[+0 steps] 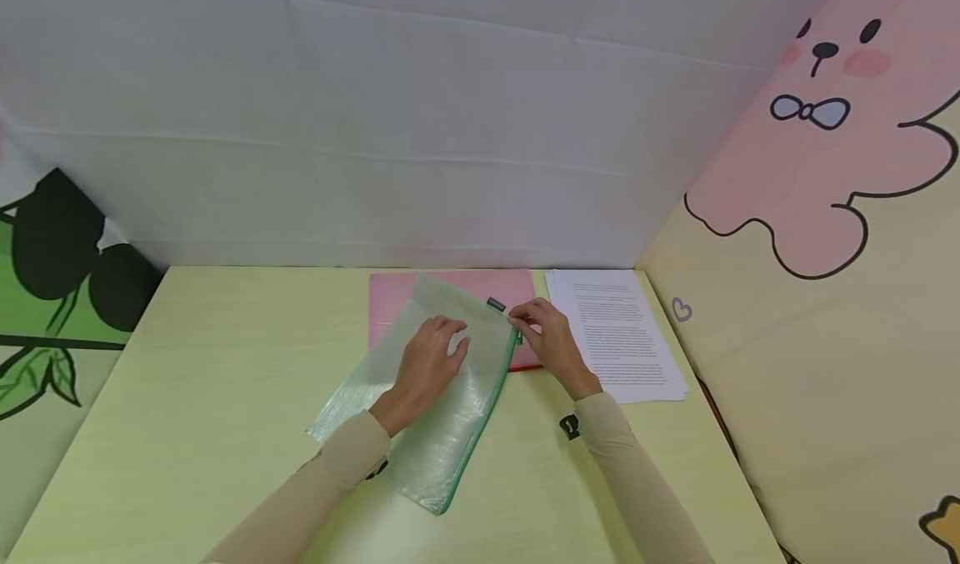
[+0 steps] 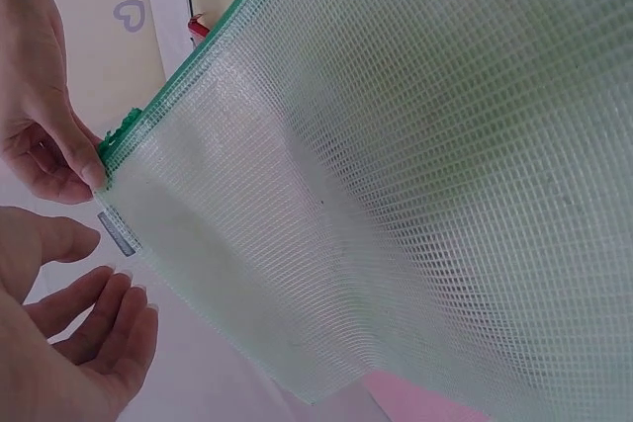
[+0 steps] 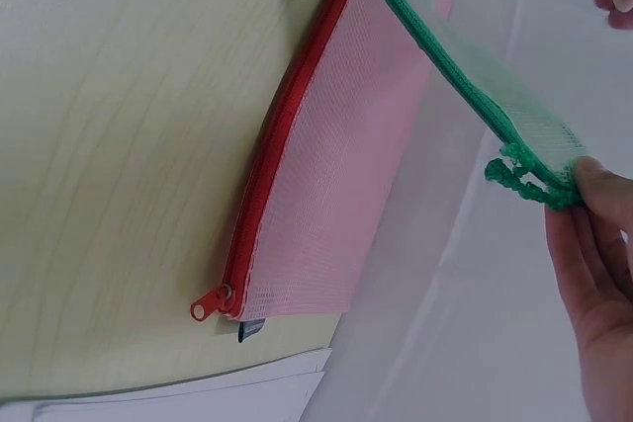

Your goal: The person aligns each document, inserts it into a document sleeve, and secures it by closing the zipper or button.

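Observation:
A translucent mesh zipper pouch (image 1: 457,414) with a green zipper edge (image 3: 450,66) is held up at a slant above the table. My right hand (image 1: 553,346) pinches its upper right corner between thumb and fingers, beside a frayed green fringe (image 3: 519,180) at the zipper's end. Over the pouch in the head view, my left hand (image 1: 426,368) has loosely bent fingers. The left wrist view shows that hand apart from the pouch's edge, near a small dark label (image 2: 117,232). Partly hidden behind lies a pink mesh pouch (image 3: 331,160) with a red zipper.
Printed paper sheets (image 1: 622,339) lie stacked at the table's back right, beside the pink pouch. A white cloth wall (image 1: 450,131) rises along the back edge. A decorated side panel (image 1: 817,364) borders the right of the light wooden table (image 1: 210,397).

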Demonstrator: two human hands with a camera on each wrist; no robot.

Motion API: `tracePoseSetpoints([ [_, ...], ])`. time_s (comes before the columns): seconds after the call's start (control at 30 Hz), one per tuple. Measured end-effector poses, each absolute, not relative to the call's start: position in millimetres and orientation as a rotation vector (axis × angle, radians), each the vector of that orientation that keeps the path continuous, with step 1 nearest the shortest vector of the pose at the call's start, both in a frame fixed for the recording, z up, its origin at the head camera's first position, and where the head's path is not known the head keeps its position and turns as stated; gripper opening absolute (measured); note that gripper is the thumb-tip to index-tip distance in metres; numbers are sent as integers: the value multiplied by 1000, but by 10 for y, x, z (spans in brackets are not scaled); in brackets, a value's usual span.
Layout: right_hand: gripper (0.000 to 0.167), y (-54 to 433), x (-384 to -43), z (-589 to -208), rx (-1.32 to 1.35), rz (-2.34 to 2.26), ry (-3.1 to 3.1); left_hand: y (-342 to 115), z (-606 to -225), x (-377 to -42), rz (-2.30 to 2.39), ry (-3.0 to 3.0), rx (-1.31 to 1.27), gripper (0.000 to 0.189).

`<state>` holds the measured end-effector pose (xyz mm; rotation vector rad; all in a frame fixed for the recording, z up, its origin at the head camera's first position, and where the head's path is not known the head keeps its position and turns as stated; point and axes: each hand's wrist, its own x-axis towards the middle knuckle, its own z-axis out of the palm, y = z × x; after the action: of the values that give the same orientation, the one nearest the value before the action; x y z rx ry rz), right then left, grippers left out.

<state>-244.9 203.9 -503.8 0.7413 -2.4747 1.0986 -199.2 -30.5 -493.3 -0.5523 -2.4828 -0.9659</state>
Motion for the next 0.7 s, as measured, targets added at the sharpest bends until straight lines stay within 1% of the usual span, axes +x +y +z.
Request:
tracePoseSetpoints([
  [0.23, 10, 2034, -2429, -5010, 800, 1085, -2440, -227, -4925, -2160, -942, -2407, -695, 22],
  [0.47, 12, 2002, -2435, -4998, 871, 1038, -2381, -122, -4912, -2336, -879, -2345, -863, 30],
  [0.7, 11, 1978, -2438, -4975, 900, 1019, -2364, -30, -4862, -2452, -858, -2350, -977, 26],
])
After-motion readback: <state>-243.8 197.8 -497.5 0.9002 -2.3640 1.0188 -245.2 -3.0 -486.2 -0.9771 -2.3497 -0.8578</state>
